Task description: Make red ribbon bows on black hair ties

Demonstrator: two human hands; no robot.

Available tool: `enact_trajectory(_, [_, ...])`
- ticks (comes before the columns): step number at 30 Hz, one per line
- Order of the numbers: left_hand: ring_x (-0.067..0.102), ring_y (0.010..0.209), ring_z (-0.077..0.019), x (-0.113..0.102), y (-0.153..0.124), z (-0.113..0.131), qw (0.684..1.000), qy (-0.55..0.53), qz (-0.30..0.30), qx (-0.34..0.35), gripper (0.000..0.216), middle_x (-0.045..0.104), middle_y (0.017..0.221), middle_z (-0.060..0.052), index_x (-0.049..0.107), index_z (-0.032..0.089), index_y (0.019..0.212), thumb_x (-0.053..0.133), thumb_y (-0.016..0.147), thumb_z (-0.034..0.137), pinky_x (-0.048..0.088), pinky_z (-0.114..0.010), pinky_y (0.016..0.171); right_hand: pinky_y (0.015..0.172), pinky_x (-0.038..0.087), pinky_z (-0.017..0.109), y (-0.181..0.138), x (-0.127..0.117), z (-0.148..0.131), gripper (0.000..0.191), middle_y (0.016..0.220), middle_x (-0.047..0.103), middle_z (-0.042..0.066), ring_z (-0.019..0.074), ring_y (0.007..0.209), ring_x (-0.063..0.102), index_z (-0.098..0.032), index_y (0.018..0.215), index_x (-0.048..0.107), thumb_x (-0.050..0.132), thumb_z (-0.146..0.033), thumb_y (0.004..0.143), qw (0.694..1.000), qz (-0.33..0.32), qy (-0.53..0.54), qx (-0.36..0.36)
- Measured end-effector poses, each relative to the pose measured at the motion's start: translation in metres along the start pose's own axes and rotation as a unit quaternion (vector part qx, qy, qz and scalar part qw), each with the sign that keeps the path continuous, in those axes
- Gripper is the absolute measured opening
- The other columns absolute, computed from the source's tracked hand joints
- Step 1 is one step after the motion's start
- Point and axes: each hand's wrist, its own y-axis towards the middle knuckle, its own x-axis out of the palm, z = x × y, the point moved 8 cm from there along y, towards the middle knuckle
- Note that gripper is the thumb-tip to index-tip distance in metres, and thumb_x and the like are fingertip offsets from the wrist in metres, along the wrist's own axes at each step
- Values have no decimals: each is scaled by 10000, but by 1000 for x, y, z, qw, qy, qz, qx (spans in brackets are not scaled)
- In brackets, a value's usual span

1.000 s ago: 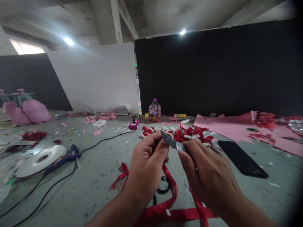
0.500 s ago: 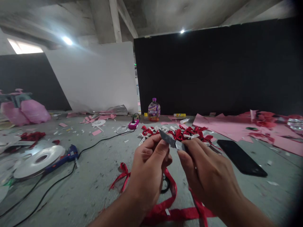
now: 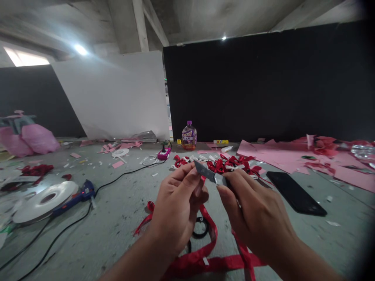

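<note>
In the middle of the head view, my left hand (image 3: pixel 175 199) is closed in a pinch on a red ribbon (image 3: pixel 212 230), a bit of which shows at the fingertips. My right hand (image 3: pixel 258 210) grips a utility knife (image 3: pixel 206 171), its grey blade out and pointing left against my left thumb and fingers. The knife's handle is mostly hidden in my palm. Below my hands the ribbon loops down onto the table. Black rings (image 3: pixel 200 227) resembling scissor handles lie partly hidden behind my left wrist. A red bow (image 3: pixel 143 223) sits left of that wrist.
Beyond my hands is a pile of red and white bows (image 3: pixel 222 164). A phone (image 3: pixel 295 193) lies right; a blue glue gun (image 3: pixel 74 201) with a cord rests by a white ribbon spool (image 3: pixel 43 201) at left. A bottle (image 3: pixel 189 136) and pink sheets (image 3: pixel 275 154) stand farther back.
Both hands and the knife have shifted slightly left. A bit of red ribbon now shows under the blade, and more of the black rings is visible. The grips stay the same.
</note>
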Motion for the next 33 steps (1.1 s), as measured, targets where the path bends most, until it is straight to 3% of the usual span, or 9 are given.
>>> enact_trajectory(6, [373, 528, -53, 0, -2, -6, 1000, -12, -7, -9, 213, 443, 563, 46, 603, 144, 665, 728, 813, 233, 352, -167, 539, 474, 295, 272, -1, -1, 0, 291, 702, 556, 23, 148, 539, 530, -170, 863, 555, 372, -339, 1014, 1000, -5, -1, -6])
enact_trajectory(29, [355, 545, -62, -4, -1, 3, 996, 72, 0, 55, 136, 421, 570, 48, 695, 167, 735, 704, 841, 252, 333, -189, 547, 465, 275, 271, -2, 0, 3, 309, 705, 566, 18, 141, 533, 530, -175, 846, 555, 369, -353, 1016, 1000, -7, -6, 6])
enact_trajectory(33, [361, 523, -51, -2, -1, -2, 999, 35, 20, 12, 116, 417, 548, 57, 706, 161, 785, 740, 804, 270, 350, -175, 535, 466, 286, 270, -1, 0, 6, 305, 683, 548, 10, 132, 518, 504, -186, 800, 527, 377, -344, 1014, 1000, -4, -2, 11])
